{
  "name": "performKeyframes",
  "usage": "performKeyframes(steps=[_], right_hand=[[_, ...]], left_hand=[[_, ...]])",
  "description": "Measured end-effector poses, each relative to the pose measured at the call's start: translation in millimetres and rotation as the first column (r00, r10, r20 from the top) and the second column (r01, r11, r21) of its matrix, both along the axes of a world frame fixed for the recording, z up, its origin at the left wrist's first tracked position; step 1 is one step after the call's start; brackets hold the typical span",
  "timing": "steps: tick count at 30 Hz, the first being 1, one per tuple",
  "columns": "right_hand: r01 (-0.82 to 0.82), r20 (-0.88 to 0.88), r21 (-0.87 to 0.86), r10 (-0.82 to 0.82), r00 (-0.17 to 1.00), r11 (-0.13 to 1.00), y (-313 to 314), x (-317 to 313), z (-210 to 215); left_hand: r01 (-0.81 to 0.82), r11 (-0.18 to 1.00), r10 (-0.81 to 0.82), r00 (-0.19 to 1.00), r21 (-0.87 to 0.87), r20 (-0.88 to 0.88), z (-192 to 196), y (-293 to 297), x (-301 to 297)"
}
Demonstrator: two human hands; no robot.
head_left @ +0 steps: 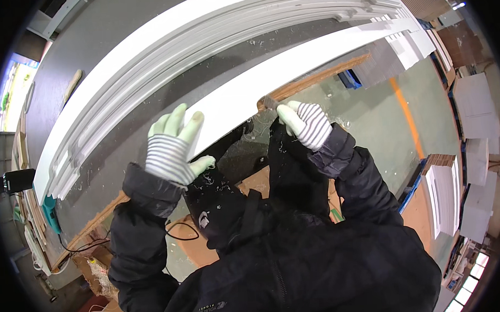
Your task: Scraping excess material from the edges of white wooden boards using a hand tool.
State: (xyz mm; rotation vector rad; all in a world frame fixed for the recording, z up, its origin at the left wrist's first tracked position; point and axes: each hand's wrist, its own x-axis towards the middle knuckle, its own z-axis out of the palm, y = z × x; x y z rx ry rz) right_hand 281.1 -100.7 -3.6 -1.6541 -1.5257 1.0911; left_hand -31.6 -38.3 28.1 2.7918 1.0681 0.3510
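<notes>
A long white panel (242,95) lies across the dark worktable in front of me, its near edge facing my body. My left hand (170,144), in a striped glove with pale green fingers, is at the panel's left part. Its fingers are stretched out, the tips over the white surface, and the thumb points toward my lap. In a matching glove, my right hand (305,121) is closed at the panel's near edge. A small flat grey piece (270,103) sticks out from its fingertips; I cannot make out its exact kind.
Several white trim strips (200,44) are stacked along the far side of the grey-topped table (111,45). Thin shavings lie on the table and my trousers. A teal power tool (51,214) hangs by the table's left end. White panels (442,195) stand stacked at right.
</notes>
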Motion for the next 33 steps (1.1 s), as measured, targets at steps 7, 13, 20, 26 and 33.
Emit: performKeyframes(steps=[7, 13, 20, 26, 33], right_hand=[[0.319, 0.077, 0.117, -0.329, 0.941, 0.940, -17, -72, -42], [-0.055, 0.218, 0.077, 0.037, 0.975, 0.995, -28, -98, -31], [0.277, 0.087, 0.079, -0.283, 0.955, 0.958, -25, -100, -37], [-0.475, 0.175, -0.068, 0.479, 0.860, 0.877, -44, -210, -38], [0.155, -0.130, -0.037, -0.158, 0.979, 0.987, -36, -169, -38]], left_hand=[[0.000, 0.994, -0.007, 0.998, 0.111, 0.063, -26, 2, -8], [0.021, 0.999, -0.020, 0.999, 0.043, -0.024, -8, 8, -10], [0.138, 0.948, -0.116, 0.989, -0.287, 0.093, 0, 44, -16], [-0.079, 0.368, 0.508, 0.852, -0.926, 0.129, -6, 51, -4], [0.183, 0.818, 0.055, 0.919, -0.545, 0.391, -23, 53, -10]])
